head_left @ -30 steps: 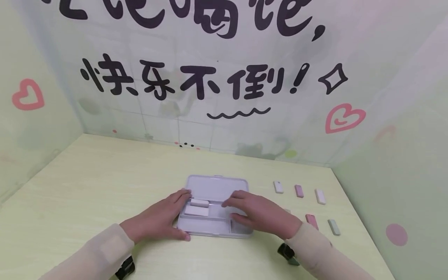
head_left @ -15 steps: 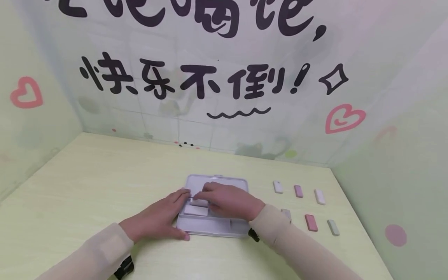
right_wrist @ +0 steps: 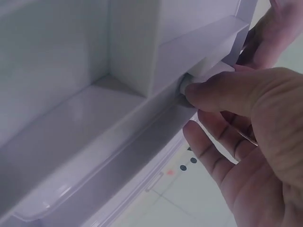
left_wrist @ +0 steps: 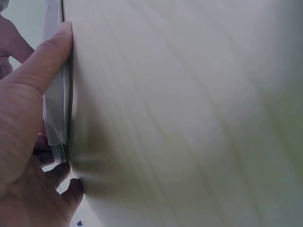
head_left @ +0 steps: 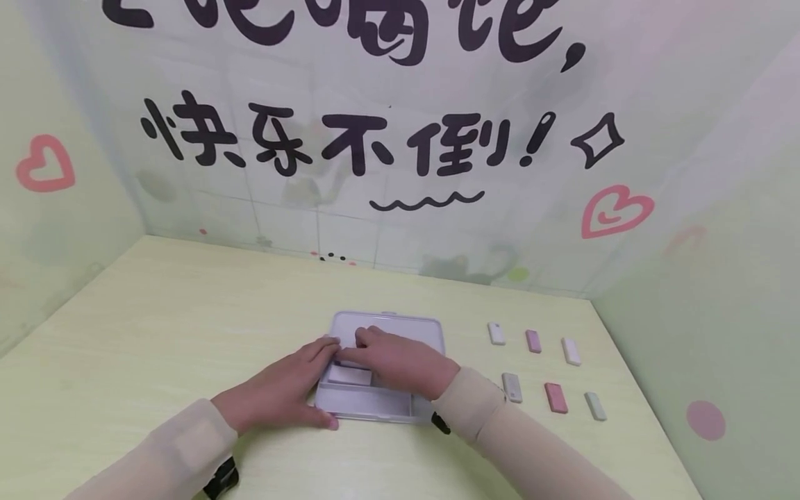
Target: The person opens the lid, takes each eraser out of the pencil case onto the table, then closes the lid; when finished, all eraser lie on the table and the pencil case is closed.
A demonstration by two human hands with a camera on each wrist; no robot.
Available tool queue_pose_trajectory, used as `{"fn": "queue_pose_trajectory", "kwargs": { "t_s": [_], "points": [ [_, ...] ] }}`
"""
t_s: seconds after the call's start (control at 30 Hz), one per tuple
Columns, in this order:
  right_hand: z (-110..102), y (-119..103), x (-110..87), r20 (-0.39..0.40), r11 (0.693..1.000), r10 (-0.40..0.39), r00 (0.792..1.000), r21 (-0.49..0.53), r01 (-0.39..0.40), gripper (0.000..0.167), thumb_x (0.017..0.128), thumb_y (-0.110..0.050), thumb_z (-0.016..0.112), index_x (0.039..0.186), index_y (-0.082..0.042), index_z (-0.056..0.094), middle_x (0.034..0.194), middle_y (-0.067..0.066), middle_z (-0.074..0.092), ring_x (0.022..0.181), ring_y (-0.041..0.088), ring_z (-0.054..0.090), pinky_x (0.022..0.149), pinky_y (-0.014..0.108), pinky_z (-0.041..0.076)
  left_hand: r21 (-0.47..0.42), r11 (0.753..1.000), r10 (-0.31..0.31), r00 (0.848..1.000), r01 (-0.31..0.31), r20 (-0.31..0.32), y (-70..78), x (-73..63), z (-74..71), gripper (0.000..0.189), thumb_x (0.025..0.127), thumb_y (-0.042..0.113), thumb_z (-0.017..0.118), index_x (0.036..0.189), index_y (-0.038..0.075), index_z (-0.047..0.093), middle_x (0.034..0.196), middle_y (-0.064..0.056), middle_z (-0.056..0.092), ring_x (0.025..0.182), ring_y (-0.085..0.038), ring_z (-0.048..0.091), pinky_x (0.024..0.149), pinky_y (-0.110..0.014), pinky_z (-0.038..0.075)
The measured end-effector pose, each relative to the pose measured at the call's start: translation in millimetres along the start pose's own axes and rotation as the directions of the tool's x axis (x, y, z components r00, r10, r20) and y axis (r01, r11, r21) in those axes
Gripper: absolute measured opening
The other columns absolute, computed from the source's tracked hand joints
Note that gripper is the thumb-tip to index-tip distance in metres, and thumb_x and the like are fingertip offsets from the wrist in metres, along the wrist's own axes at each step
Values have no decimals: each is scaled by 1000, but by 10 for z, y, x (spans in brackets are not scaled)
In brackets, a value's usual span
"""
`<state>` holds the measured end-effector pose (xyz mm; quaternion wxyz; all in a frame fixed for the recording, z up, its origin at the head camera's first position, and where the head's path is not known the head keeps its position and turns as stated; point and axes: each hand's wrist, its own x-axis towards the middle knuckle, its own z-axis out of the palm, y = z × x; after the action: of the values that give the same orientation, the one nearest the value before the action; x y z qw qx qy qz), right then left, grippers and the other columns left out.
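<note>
An open pale lilac case [head_left: 375,404] with a divided tray lies on the table. My left hand [head_left: 278,390] holds its left side, the thumb [left_wrist: 54,52] at the near edge and the fingers by the hinge. My right hand [head_left: 400,362] is over the tray's upper compartment. In the right wrist view its thumb presses on the end of a small white block [right_wrist: 183,86], most of which is hidden by the hand. A second, larger white block [head_left: 350,376] lies just nearer in the same compartment.
Several small blocks stand in two rows right of the case, including a pink one [head_left: 555,397], a grey one [head_left: 511,387] and a purple one [head_left: 533,341]. Printed wall panels [head_left: 387,229] enclose the table [head_left: 187,305] at the back and sides.
My right hand has moved left from the tray's right part onto the upper white block, then lowered slightly over it. My left hand has stayed on the case.
</note>
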<state>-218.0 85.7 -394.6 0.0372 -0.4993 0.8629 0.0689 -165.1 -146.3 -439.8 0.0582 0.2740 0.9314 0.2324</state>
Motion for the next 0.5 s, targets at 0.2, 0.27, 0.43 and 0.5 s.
{"fn": "queue_pose_trajectory", "kwargs": {
  "t_s": [0.2,0.27,0.43,0.5],
  "points": [
    [-30,-14,-36,-4,1000,-4,1000,-23,4,53,103,-4,61,148,-30,57,109,-4,61,95,9,54,76,13,47,5,1000,3,1000,-3,-5,13,-5,-10,118,77,66,84,158,-4,35,166,-22,37,151,-43,43,120,-58,42],
    [-29,-9,-44,-13,999,-11,1000,-36,11,55,102,-3,62,149,-30,57,110,-4,62,96,9,55,78,13,49,4,1000,1,1000,-1,-3,17,-7,-11,118,76,66,84,158,-5,35,166,-22,37,151,-43,42,120,-58,42],
    [-11,19,-62,-35,1000,-5,999,-3,5,58,99,-2,65,150,-28,56,111,-4,65,97,8,58,81,14,53,-15,1000,-12,1000,12,9,25,-5,-22,119,76,66,84,159,-4,34,166,-22,36,151,-44,42,120,-59,42],
    [-3,36,-76,-41,999,12,999,50,-10,57,99,-3,65,150,-28,56,110,-4,65,96,7,57,82,14,53,-21,1000,-14,1000,14,12,27,-4,-29,120,76,67,84,159,-3,34,167,-21,35,151,-43,42,120,-59,42]
  ]
}}
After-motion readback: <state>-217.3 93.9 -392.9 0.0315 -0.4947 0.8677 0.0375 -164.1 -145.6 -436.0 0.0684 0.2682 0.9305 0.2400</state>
